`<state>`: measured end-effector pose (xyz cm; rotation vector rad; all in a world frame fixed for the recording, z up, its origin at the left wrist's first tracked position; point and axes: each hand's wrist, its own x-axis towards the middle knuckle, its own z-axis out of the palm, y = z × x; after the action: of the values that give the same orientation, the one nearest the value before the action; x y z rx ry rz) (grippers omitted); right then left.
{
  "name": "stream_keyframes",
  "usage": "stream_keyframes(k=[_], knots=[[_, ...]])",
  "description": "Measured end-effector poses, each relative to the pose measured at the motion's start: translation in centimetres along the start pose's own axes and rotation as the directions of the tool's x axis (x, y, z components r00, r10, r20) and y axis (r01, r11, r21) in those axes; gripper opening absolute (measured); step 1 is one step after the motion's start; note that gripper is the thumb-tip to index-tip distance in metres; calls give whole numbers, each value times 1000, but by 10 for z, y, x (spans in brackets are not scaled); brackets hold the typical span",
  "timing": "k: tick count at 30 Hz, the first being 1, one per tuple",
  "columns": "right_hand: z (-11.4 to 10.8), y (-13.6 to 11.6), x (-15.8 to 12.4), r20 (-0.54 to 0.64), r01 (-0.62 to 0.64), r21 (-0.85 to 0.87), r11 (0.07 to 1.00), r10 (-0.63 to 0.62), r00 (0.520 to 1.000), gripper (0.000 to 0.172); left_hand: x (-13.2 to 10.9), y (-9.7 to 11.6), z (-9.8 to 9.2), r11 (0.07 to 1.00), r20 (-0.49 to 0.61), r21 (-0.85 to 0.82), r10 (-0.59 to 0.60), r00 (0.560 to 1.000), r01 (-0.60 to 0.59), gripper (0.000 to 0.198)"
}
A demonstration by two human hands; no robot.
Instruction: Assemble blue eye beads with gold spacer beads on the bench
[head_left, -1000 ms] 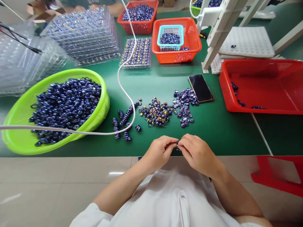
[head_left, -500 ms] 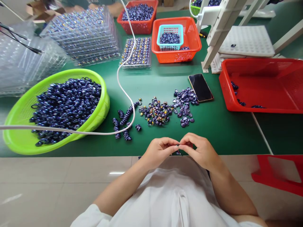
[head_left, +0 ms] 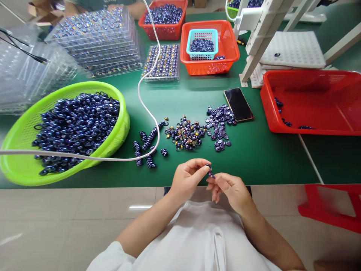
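My left hand (head_left: 188, 179) pinches a small dark blue part (head_left: 210, 172) at the near edge of the green table (head_left: 265, 154). Beside it, my right hand (head_left: 229, 189) has turned palm up with loosely curled fingers, and its fingertips touch the same part. Just beyond my hands lie a mixed pile of blue and gold pieces (head_left: 186, 134), a pile of flat purple discs (head_left: 220, 122) and short stacked rows of blue parts (head_left: 147, 145).
A lime green basket (head_left: 17, 169) full of dark blue rings stands on the left, with a white cable (head_left: 145, 107) across it. A phone (head_left: 238, 104) lies near a red bin (head_left: 310, 101). Orange baskets (head_left: 210, 66), filled trays (head_left: 163, 64) and clear tray stacks (head_left: 98, 41) sit at the back.
My right hand has rolled palm up and dropped slightly toward me. My left hand has kept its pinch and lifted the small part a little.
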<state>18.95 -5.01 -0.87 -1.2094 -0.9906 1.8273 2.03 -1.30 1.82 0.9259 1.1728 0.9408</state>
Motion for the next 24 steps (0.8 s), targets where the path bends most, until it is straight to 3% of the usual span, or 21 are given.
stream_keyframes(k=[3, 6, 9, 11, 14, 17, 19, 21, 24], knots=[[8, -1, 5, -10, -49, 221, 974, 52, 999, 41, -5, 0, 4, 981, 17, 119, 156, 988, -157, 17], [13, -2, 9, -95, -30, 315, 949, 64, 993, 38, -8, -3, 5, 920, 17, 225, 325, 945, -321, 14], [12, -1, 9, -181, 64, 230, 971, -22, 983, 32, -8, -5, 4, 947, -14, 176, 277, 961, -270, 16], [7, 0, 6, -240, 183, 50, 982, -166, 956, 22, -7, -6, 3, 981, -27, 86, 174, 984, -171, 18], [0, 0, 0, -259, 391, -305, 868, -471, 843, 6, -6, -7, 3, 999, -14, -39, 33, 999, -33, 22], [-5, -4, -2, -105, 579, -554, 598, -740, 664, 30, -4, -9, 5, 992, 17, -120, -42, 999, 44, 24], [-6, -6, -2, 20, 665, -594, 453, -818, 575, 43, -4, -10, 6, 986, 39, -151, -62, 997, 67, 24], [-6, -6, -1, 76, 709, -579, 404, -838, 540, 50, -4, -11, 6, 985, 55, -158, -59, 997, 67, 23], [-6, -6, 1, 100, 716, -588, 377, -844, 526, 53, -6, -11, 4, 991, 64, -126, -41, 997, 49, 23]])
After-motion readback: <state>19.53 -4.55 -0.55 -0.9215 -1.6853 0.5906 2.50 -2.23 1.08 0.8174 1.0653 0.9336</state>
